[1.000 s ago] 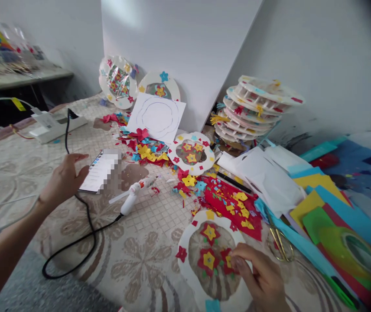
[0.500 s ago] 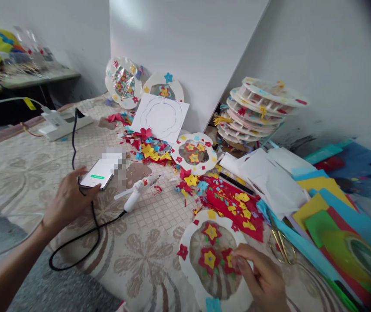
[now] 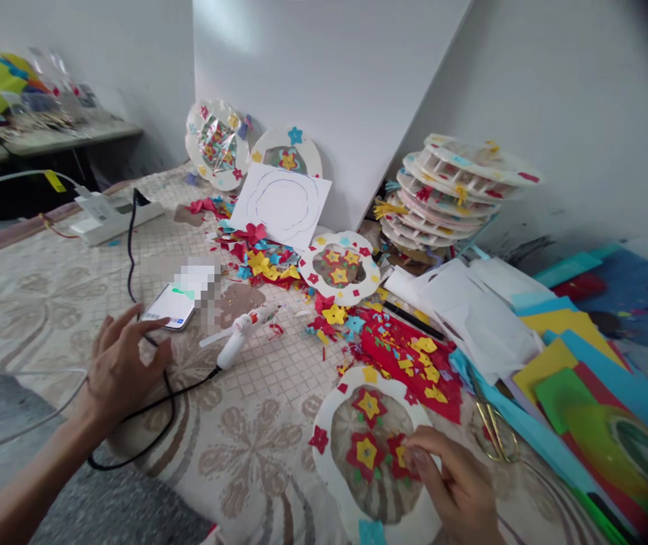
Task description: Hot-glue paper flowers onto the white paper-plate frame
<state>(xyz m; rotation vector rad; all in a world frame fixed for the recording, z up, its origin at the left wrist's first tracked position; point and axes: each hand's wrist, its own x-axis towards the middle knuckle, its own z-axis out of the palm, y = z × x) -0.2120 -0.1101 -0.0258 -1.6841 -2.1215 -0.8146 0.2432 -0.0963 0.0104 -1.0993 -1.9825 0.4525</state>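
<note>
Left hand: spread, phone edge | right hand: holding frame edge | open cloth between

single head-worn view, looking forward and down over patterned tabletop, close range.

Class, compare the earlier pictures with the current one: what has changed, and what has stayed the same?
The left hand has moved from beside the phone toward the wearer, with a finger now at the phone's near edge. The phone's screen has changed too. The right hand stays at the rim of the decorated frame, and the glue gun looks unmoved.
</note>
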